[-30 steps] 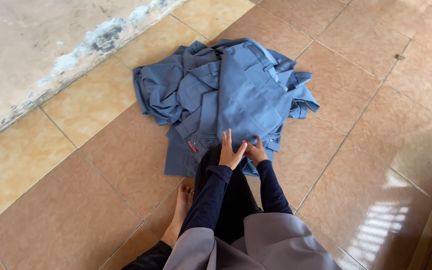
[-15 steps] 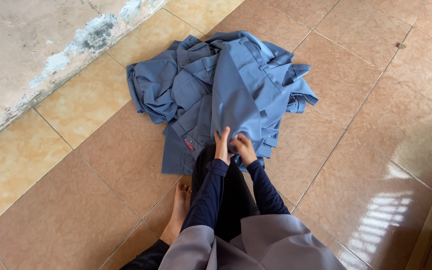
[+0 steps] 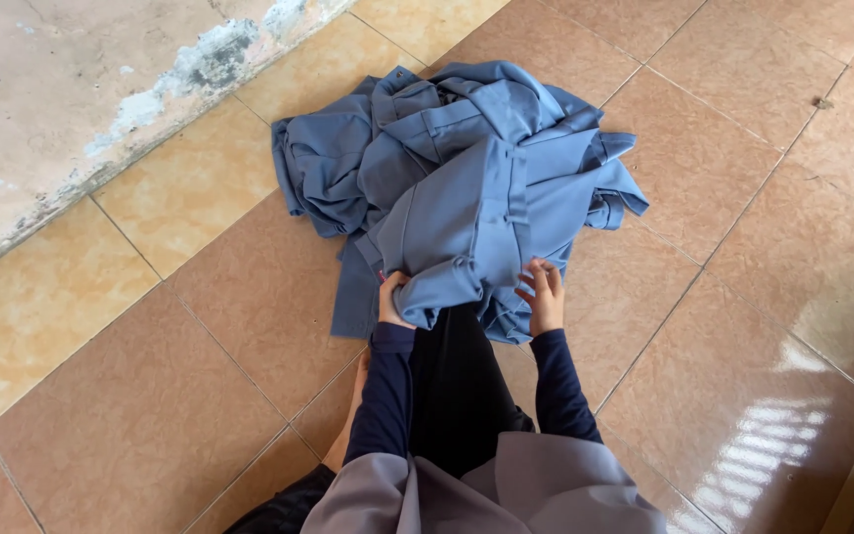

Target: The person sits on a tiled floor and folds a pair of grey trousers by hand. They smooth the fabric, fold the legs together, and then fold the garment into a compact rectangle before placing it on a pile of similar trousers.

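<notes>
Crumpled blue cotton garment pile (image 3: 467,188) lies mid-floor on glossy brown tile floor (image 3: 200,396), near grey concrete edge (image 3: 42,109). Left hand (image 3: 392,299) pinches near fold; right hand (image 3: 543,295) fingers spread flat on cloth. Best kept: even grip both sides, hem taut, lifted clear of knees.

L hand (image 3: 390,300) at 11 o'clock, fingers curled, gripping; R hand (image 3: 544,297) at 1 o'clock, fingers spread, both arms fwd
</notes>
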